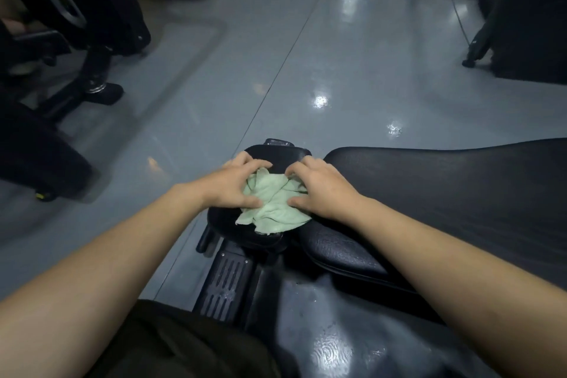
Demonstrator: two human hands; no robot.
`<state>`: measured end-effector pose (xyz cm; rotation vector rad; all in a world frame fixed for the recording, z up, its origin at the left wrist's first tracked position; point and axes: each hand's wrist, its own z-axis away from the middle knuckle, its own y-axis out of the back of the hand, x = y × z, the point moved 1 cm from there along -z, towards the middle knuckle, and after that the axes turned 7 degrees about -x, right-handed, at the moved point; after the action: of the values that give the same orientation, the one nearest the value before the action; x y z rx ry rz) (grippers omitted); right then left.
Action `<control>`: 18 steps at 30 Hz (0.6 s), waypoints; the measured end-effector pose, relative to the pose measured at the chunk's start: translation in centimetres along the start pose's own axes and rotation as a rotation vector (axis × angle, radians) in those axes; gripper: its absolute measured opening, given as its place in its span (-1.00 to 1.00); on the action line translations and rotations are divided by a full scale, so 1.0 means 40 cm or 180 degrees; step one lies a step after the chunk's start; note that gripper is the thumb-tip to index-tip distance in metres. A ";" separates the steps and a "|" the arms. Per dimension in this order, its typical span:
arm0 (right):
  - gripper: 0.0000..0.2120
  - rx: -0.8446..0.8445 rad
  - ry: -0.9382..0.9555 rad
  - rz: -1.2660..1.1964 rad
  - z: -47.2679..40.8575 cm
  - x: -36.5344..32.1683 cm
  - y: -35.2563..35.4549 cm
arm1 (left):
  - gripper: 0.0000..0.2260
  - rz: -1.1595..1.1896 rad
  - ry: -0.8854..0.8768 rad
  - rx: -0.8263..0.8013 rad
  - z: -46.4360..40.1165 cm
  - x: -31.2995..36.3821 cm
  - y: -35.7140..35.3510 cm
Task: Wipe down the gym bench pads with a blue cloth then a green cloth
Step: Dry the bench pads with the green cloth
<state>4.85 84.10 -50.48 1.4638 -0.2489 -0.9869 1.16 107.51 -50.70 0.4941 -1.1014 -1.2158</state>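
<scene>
The green cloth (273, 204) lies bunched and creased on top of a small black pad (242, 224), covering most of the pad's near and middle surface. One corner of the cloth hangs toward the pad's near edge.

The left hand (233, 187) rests on the cloth's left side. Its fingers (245, 163) are curled and spread, the tips pressing on the pad and on the cloth's far edge; the thumb lies on the cloth near its centre. The right hand (319, 189) rests on the cloth's right side in a matching pose, fingers bent, tips gathering the fabric, thumb pressed on the cloth close to the left thumb. Both hands grip the cloth loosely between fingers and thumb rather than in a closed fist. Both forearms are bare.

To the right, just beside the small pad, a long black pad (445, 187) runs off toward the right edge. A second padded section lies below it, nearer the person. A black frame (227, 282) with slotted openings sits under the small pad. A glossy black cover (322, 331) fills the near foreground.

The floor (306, 55) is grey and glossy, with light reflections. Dark gym machines (92, 24) stand at the left, and others at the top right. No blue cloth is in view.
</scene>
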 end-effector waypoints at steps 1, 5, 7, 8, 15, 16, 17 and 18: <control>-0.47 -0.0008 0.0026 0.0089 0.002 0.002 -0.001 | -0.17 -0.0150 0.0032 0.0079 0.006 -0.003 -0.002; -0.48 0.0235 0.0060 0.0578 0.055 0.052 0.016 | -0.32 -0.0297 -0.0768 0.0748 -0.006 0.070 -0.020; -0.47 0.0339 0.0077 0.0861 0.090 0.082 0.029 | -0.40 -0.0462 -0.1104 0.0797 -0.020 0.112 -0.044; -0.45 0.0358 0.0055 0.0905 0.107 0.096 0.034 | -0.41 -0.0628 -0.1221 0.0720 -0.026 0.123 -0.058; -0.40 0.0246 -0.0111 0.1067 0.150 0.133 0.011 | -0.43 -0.1151 -0.1371 0.0469 -0.027 0.072 -0.144; -0.41 0.0242 -0.0108 0.1115 0.149 0.131 0.009 | -0.44 -0.1035 -0.1306 0.0549 -0.023 0.073 -0.155; -0.42 0.0244 -0.0105 0.1149 0.149 0.129 0.010 | -0.45 -0.0949 -0.1234 0.0631 -0.020 0.075 -0.165; -0.43 0.0243 -0.0105 0.1173 0.148 0.127 0.011 | -0.46 -0.0901 -0.1156 0.0707 -0.014 0.078 -0.173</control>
<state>4.04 76.36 -51.23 1.4070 -0.5644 -0.7083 -1.88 102.23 -55.27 0.6298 -1.5250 -1.4761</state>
